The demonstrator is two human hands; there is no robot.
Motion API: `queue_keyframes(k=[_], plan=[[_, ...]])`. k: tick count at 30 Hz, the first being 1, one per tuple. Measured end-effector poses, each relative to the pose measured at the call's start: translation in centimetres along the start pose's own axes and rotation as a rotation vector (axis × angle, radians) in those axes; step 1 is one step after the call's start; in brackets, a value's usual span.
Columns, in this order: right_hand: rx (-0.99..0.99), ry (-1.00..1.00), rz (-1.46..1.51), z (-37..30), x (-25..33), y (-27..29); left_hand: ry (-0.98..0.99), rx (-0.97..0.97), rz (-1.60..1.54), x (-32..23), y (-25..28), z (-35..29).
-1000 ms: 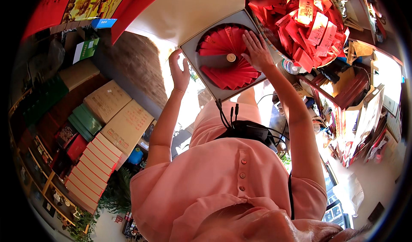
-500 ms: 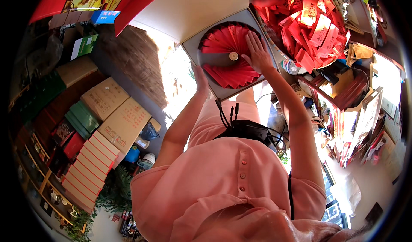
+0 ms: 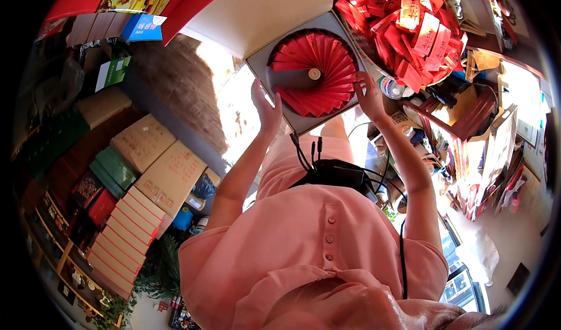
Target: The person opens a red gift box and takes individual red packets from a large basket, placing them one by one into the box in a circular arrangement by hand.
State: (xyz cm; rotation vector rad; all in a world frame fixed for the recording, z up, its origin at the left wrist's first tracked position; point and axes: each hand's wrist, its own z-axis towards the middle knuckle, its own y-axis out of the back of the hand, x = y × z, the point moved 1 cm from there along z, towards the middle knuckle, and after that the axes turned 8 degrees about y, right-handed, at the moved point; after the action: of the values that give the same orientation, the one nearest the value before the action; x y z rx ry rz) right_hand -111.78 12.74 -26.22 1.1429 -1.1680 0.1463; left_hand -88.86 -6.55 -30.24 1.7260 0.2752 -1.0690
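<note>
While the left hand (image 3: 267,109) lay flat with fingers spread against the grey box (image 3: 310,75), the right hand (image 3: 369,94) pressed open fingers on its red paper fan (image 3: 314,73); the fan looked fully spread, box held overhead.

Around me the room is crammed with stock: brown cardboard cartons (image 3: 166,169) and a row of flat red-edged boxes (image 3: 120,236) stand stacked on my left, beside dark wooden shelving (image 3: 52,236). Hard sunlight falls across the pale floor (image 3: 234,113). On my right, cluttered shelves (image 3: 497,131) hold papers and red packets.
</note>
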Motion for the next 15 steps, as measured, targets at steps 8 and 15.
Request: queue_keyframes(k=[8,15], plan=[[0.446,-0.256,0.352,-7.4,1.7,-4.4,0.618,0.244,-0.379,2.7,0.4,-2.9],[0.368,0.082,-0.344,-6.6,2.8,-8.6,0.056,0.251,0.208,0.4,0.8,-2.3]])
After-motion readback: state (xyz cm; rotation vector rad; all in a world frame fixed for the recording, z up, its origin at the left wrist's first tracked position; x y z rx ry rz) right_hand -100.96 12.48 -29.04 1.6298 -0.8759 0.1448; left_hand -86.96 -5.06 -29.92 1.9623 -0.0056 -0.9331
